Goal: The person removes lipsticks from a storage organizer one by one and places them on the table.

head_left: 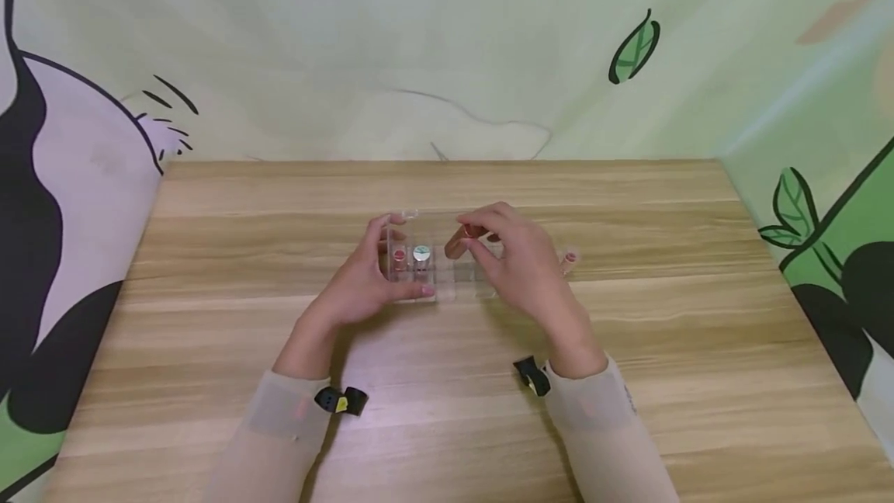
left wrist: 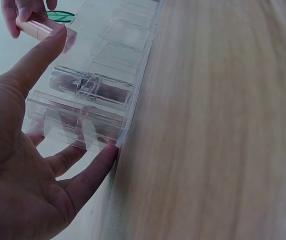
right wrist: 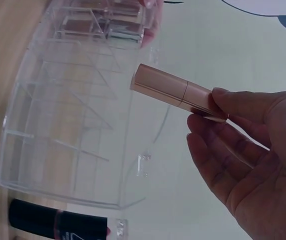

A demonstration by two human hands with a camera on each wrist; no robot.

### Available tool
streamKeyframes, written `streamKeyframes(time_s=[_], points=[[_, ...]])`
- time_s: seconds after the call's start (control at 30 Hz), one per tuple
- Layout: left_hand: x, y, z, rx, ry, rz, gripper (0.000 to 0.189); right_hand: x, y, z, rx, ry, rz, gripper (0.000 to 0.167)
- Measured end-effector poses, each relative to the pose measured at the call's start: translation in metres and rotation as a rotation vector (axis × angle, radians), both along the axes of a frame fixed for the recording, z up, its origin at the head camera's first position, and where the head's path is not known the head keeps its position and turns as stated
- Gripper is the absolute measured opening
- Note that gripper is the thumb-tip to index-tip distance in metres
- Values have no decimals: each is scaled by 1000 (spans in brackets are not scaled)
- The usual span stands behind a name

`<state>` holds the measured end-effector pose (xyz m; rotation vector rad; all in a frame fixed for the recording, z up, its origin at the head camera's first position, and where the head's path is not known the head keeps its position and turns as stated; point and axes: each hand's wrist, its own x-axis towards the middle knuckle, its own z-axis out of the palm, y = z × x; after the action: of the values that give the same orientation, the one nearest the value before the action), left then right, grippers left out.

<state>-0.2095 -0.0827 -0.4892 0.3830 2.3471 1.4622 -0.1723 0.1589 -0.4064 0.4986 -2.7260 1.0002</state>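
Note:
A clear compartment organizer (head_left: 447, 292) stands on the table, and my left hand (head_left: 363, 276) grips its left end, thumb along the front and fingers round the side and back. Two tubes sit upright in its left compartments: one with a red top (head_left: 399, 258), one with a silver top bearing a green design (head_left: 422, 256). My right hand (head_left: 520, 258) pinches a rose-gold lipstick tube (right wrist: 165, 87) by one end between thumb and fingers. The tube is tilted above the organizer, over its middle compartments. In the right wrist view, the compartments nearer that hand hold nothing.
Just right of the organizer stands a tube with a reddish top (head_left: 570, 258), partly behind my right hand. The right wrist view shows a black tube (right wrist: 43, 218) with a clear end close beside the organizer. The wooden table (head_left: 447, 425) meets a painted wall (head_left: 335, 45) behind.

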Motion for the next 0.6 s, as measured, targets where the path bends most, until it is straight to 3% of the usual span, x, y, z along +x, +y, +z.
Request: streamKeyframes(time_s=[0.37,0.6], points=[[-1,-4,0,15,-3,9,109,4,19,13,-59,113,-22,26],[-1,-1,-2,22,3,-9,109,17,56,19,-119,137,-128,30]])
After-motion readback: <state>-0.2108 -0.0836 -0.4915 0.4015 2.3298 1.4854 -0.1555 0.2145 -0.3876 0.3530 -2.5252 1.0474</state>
